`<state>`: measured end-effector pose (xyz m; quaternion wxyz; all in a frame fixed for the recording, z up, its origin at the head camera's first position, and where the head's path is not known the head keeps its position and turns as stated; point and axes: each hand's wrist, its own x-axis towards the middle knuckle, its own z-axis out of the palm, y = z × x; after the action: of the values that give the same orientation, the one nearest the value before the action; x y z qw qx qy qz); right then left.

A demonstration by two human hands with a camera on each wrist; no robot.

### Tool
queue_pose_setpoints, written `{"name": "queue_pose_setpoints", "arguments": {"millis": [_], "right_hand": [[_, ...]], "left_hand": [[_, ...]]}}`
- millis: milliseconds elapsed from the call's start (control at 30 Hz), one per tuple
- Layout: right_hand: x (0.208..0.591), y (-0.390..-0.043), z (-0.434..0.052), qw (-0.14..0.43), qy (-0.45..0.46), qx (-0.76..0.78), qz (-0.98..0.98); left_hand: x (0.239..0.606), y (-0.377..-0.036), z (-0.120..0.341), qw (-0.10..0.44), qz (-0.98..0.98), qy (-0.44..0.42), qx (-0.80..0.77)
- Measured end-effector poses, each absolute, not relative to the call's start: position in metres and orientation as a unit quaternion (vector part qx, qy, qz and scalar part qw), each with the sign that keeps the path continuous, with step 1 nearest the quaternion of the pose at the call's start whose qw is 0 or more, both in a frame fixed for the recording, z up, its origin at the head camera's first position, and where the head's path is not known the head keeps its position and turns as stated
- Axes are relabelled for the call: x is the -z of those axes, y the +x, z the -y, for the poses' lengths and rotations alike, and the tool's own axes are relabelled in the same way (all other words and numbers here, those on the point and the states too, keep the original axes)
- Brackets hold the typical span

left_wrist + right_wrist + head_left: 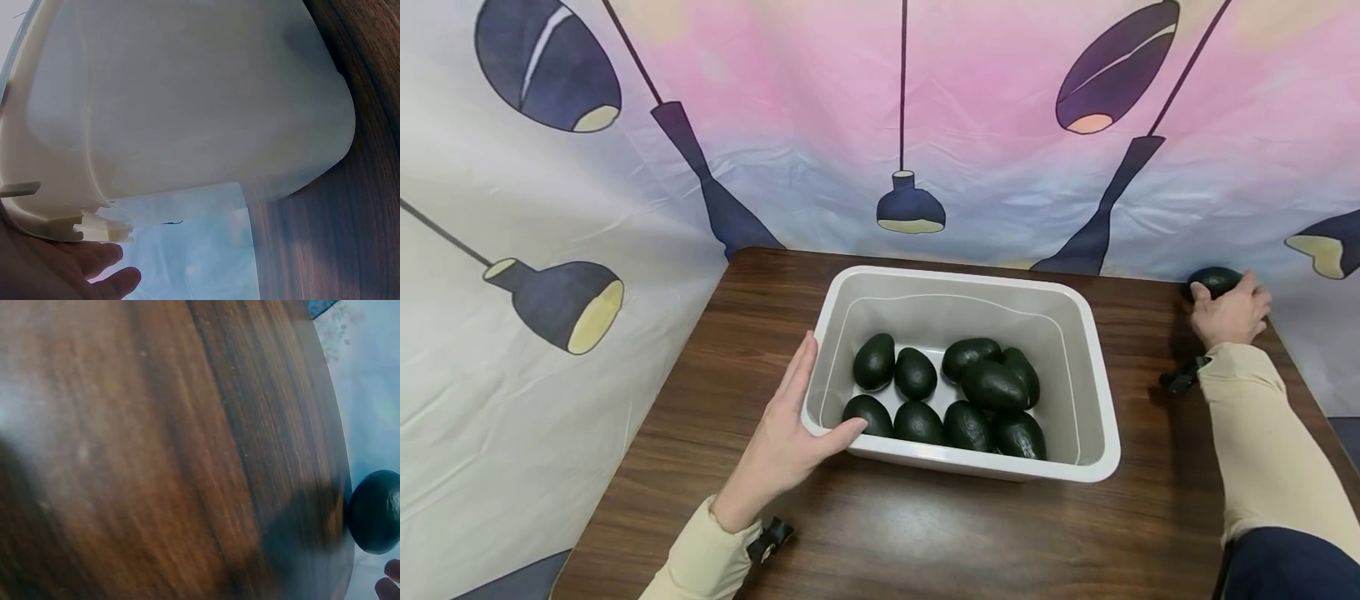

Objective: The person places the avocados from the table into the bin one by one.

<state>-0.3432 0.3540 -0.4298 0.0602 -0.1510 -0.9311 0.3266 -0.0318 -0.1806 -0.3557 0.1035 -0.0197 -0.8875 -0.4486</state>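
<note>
A light grey plastic bin stands on the table with several dark green avocados in it. One avocado lies on top of others at the right of the group. My left hand rests against the bin's front left corner, thumb over the front rim and fingers stretched along the left side. At the table's far right corner, my right hand reaches to a single avocado. In the right wrist view a gap shows between that avocado and the visible fingertips.
The brown wood-grain table reaches back to a printed cloth with lamp patterns, hanging behind and beside it. A dark wrist strap piece sits by the right cuff, and another by the left.
</note>
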Motion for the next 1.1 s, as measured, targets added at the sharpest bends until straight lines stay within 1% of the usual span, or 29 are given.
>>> {"name": "queue_pose_setpoints", "arguments": {"millis": [533, 833, 1000, 1100], "right_hand": [[0.422, -0.353, -0.357, 0.017, -0.177, -0.355, 0.918], [0.419, -0.357, -0.368, -0.022, -0.172, -0.311, 0.935], [0.423, -0.365, -0.361, -0.013, -0.224, -0.274, 0.935], [0.426, -0.368, -0.362, -0.027, -0.226, -0.277, 0.934]], "left_hand": [[0.356, -0.03, 0.179, 0.098, 0.889, -0.021, 0.446], [0.356, -0.034, 0.178, 0.094, 0.887, -0.03, 0.451], [0.357, -0.033, 0.179, 0.091, 0.887, -0.028, 0.452], [0.358, -0.032, 0.18, 0.092, 0.887, -0.025, 0.453]]}}
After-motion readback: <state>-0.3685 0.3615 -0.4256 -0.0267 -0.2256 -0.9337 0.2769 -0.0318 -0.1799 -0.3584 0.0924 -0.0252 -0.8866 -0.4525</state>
